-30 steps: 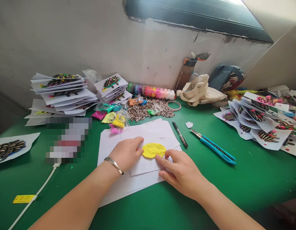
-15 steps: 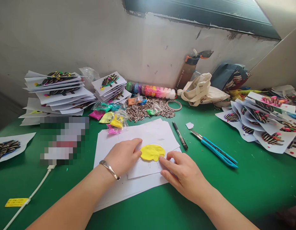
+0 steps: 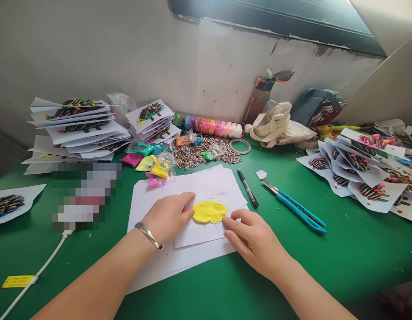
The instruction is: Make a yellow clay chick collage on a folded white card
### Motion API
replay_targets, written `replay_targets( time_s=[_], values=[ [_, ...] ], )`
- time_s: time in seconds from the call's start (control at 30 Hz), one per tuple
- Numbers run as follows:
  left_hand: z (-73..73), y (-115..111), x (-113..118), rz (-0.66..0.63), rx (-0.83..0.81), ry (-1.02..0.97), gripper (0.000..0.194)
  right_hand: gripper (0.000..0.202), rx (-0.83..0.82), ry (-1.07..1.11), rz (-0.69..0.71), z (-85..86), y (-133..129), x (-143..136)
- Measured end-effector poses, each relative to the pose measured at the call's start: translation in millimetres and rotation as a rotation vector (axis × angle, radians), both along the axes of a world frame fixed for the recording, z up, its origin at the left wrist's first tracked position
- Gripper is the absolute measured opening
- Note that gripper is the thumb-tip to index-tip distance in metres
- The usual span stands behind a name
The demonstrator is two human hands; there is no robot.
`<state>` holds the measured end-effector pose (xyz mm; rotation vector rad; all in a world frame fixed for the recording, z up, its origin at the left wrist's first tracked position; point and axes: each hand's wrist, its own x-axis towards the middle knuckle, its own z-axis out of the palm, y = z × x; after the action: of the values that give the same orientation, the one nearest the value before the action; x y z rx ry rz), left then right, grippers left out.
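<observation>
From far away I would press the yellow clay [image 3: 210,212] lightly onto the sheet [image 3: 195,238]; left hand [image 3: 168,217] and right hand [image 3: 255,236] are at its edge, fingers apart, clamping nothing.

"What sort of place are you in?"

"A craft corner, by the look of it. I'm at a green bench [image 3: 199,284] against a scuffed wall [image 3: 126,53]."

"What makes it craft?"

"Stacked cards [image 3: 82,133] covered in seed pictures, a heap of striped seeds [image 3: 189,158], little bags of coloured clay [image 3: 159,169], and a knife [image 3: 294,206] and pen [image 3: 247,188] near my paper [image 3: 189,239]."

"Home or workshop?"

"I can't tell; the drinking bottle [image 3: 257,104] and cloth bag [image 3: 275,124] would suit either."
</observation>
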<state>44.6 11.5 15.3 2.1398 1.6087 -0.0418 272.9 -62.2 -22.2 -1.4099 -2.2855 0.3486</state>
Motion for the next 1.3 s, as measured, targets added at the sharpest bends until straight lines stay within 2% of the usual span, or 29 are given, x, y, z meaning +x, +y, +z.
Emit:
replay_targets(
  time_s=[0.1,0.3,0.43,0.6,0.73,0.83,0.9,1.03,1.3],
  values=[
    [0.5,0.1,0.3,-0.002,0.007,0.000,0.036,0.026,-0.049,0.069,-0.045,0.0,0.7,-0.2],
    [-2.0,1.2,-0.3,-0.015,0.014,-0.007,0.036,0.024,-0.033,-0.002,-0.039,-1.0,1.0,-1.6],
    [-3.2,0.8,-1.5,-0.016,0.014,-0.007,0.035,0.024,-0.052,0.058,-0.075,-0.6,1.0,-1.5],
    [-2.7,-0.1,-2.2,-0.024,0.022,-0.021,0.035,0.024,-0.022,-0.011,-0.093,-2.4,1.8,-2.8],
    [-2.6,-0.2,-2.0,-0.017,0.015,-0.019,0.034,0.025,0.000,0.048,-0.132,-2.9,2.5,-2.9],
    [-2.4,-0.2,-1.7,-0.013,0.013,-0.015,0.035,0.025,0.028,0.003,-0.129,-2.1,3.5,-3.2],
    [-2.0,-0.3,-1.6,-0.020,0.017,-0.014,0.035,0.023,0.016,-0.043,-0.122,-1.8,4.3,-3.8],
    [-0.1,-0.7,-1.6,-0.024,0.023,-0.016,0.036,0.022,-0.026,0.010,-0.184,-2.3,5.9,-5.5],
    [-1.9,-0.5,-3.4,-0.037,0.039,-0.028,0.036,0.023,0.024,-0.046,-0.184,-2.1,5.6,-8.2]
  ],
)
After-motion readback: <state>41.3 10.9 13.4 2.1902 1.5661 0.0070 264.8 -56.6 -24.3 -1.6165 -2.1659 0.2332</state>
